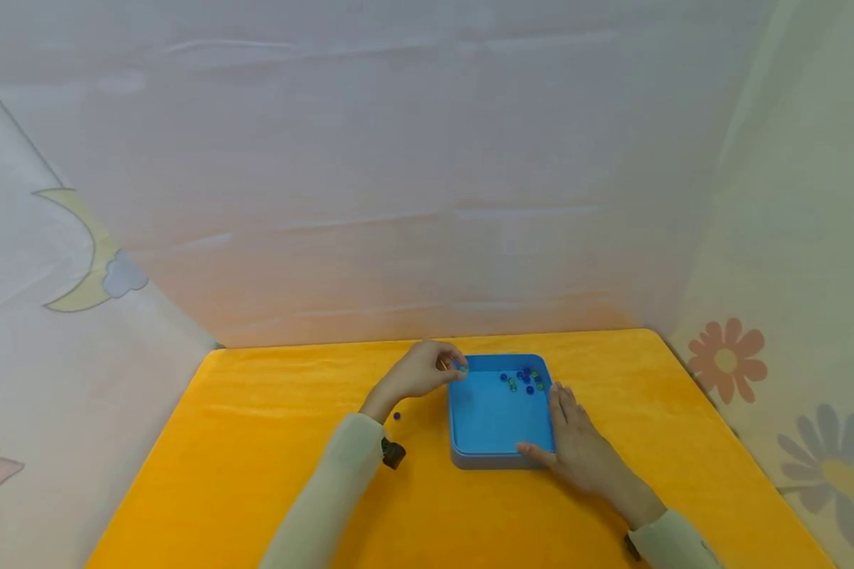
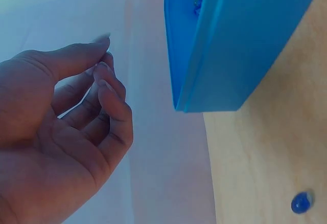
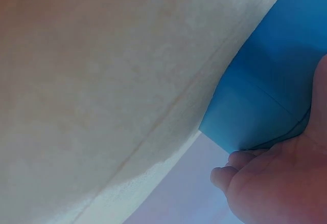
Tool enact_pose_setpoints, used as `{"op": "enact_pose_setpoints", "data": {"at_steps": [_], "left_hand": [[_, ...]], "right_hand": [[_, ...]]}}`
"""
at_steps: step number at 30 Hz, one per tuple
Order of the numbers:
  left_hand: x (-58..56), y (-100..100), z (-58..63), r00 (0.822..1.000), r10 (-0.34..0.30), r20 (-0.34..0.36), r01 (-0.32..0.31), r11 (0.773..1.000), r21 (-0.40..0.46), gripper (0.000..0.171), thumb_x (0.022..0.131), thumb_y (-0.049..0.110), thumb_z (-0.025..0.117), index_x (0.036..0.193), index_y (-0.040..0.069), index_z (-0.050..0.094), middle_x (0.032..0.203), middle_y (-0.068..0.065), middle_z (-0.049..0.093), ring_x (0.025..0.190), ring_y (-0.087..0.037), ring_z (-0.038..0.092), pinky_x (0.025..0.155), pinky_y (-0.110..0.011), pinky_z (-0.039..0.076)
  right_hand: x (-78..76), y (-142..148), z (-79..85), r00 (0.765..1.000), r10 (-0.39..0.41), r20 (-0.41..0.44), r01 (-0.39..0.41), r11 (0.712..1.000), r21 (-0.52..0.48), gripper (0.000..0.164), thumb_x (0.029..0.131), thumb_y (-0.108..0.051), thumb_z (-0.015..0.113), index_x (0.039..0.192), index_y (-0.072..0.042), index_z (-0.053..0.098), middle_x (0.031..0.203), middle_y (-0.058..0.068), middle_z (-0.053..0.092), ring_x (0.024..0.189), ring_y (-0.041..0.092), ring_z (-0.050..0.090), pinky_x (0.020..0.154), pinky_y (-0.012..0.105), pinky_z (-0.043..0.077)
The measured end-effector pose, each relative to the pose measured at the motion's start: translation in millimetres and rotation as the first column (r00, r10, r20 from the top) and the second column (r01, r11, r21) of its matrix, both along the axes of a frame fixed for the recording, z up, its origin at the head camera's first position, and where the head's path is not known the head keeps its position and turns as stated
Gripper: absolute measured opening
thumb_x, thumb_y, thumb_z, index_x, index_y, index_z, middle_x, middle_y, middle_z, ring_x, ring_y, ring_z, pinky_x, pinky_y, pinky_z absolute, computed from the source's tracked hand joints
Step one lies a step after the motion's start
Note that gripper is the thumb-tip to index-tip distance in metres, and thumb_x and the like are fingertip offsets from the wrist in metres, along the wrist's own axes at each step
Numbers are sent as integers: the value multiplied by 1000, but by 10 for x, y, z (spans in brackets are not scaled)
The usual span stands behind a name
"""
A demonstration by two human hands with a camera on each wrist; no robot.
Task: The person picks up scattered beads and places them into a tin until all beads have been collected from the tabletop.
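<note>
A blue square box (image 1: 501, 462) stands on the yellow cloth, and several blue and greenish glass marbles (image 1: 527, 376) lie in its far right part. Over the box's far left corner, my left hand (image 1: 420, 370) pinches a small greenish marble (image 1: 463, 368) between thumb and fingers. In the left wrist view its fingertips meet, hiding what they hold. My right hand (image 1: 587, 450) rests against the right wall, fingers stretched along it and thumb on the front rim. In the right wrist view, the palm and fingers (image 3: 278, 178) touch the blue wall.
One loose blue marble (image 1: 397, 416) lies on the cloth left of the box, near my left wrist. The yellow table cloth (image 1: 270, 442) reaches to a pale fabric wall (image 1: 427, 197) at the back. Printed fabric walls stand on both sides.
</note>
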State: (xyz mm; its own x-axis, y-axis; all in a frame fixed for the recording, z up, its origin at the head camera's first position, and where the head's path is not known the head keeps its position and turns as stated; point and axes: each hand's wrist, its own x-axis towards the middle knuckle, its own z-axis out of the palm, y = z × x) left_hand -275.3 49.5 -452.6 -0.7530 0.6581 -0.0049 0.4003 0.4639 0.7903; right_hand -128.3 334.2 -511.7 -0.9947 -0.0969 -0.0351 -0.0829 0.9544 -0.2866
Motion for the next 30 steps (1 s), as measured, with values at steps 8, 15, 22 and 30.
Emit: {"op": "enact_pose_setpoints", "data": {"at_steps": [8,15,22,30], "left_hand": [[4,240,-32,1000,0,22,0,1000,-5,17,103,20,69,117,13,76,93,-1,67,82,-15,57,69,-24,50],[-16,451,-100,1000,-11,16,11,1000,7,17,101,20,72,117,13,77,94,-1,69,82,-13,59,71,-24,51],[-35,626,-131,999,-42,28,42,999,-30,18,101,23,73,117,14,76,94,2,69,81,-11,60,72,-22,52],[-102,777,-150,999,-32,23,33,999,-14,17,101,24,73,116,16,77,97,1,70,85,-12,61,77,-25,53]], "right_hand": [[15,-1,-1,1000,-12,2,12,1000,-2,125,92,-81,54,163,12,12,171,35,13,158,57,17,121,72,25],[22,2,13,1000,-10,-7,10,1000,13,124,92,-81,53,163,12,13,170,36,16,157,58,19,119,72,30],[12,8,29,1000,1,-12,-1,1000,20,123,92,-80,53,163,12,14,170,36,16,156,58,20,119,71,30],[13,1,9,1000,14,-27,-14,1000,7,122,93,-78,55,163,13,14,170,36,18,156,58,21,120,71,28]]}}
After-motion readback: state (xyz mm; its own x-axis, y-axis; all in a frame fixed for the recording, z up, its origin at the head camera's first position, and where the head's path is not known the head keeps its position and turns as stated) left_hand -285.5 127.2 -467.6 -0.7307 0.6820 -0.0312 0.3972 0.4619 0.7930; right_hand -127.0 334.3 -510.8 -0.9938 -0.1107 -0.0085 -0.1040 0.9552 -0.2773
